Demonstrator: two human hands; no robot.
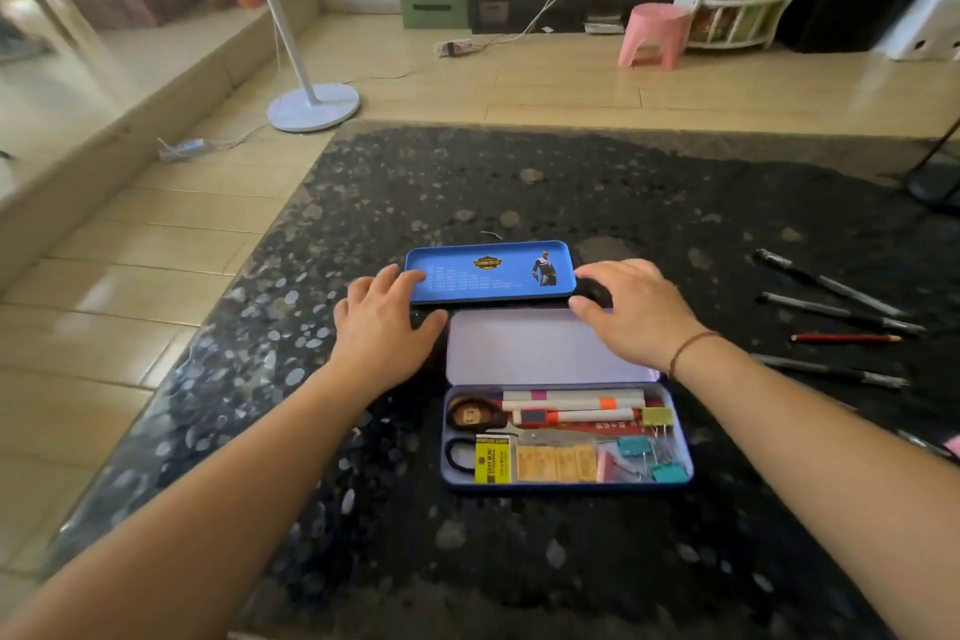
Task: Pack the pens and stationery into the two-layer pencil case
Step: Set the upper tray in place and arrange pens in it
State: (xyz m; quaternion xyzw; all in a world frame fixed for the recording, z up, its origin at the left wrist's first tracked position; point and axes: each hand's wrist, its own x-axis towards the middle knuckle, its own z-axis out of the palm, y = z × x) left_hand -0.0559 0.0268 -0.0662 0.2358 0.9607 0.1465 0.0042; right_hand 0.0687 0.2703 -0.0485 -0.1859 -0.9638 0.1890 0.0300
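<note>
Bottom layer looks packed: the pencil case [566, 437], just toward six o'clock of centre on the tabletop [519, 182], holds markers, scissors, erasers and binder clips, its lid folded back toward twelve. Now both hands go to the blue tray [491, 271] lying just beyond that lid, the left hand [382, 314] with fingers curled over its nine o'clock end, the right hand [626, 309] curled at its three o'clock end, each grip closed on the tray. Still to come, I'd judge: seating that tray and loading the pens [836, 312] and red pencil [847, 338] lying loose at three o'clock
</note>
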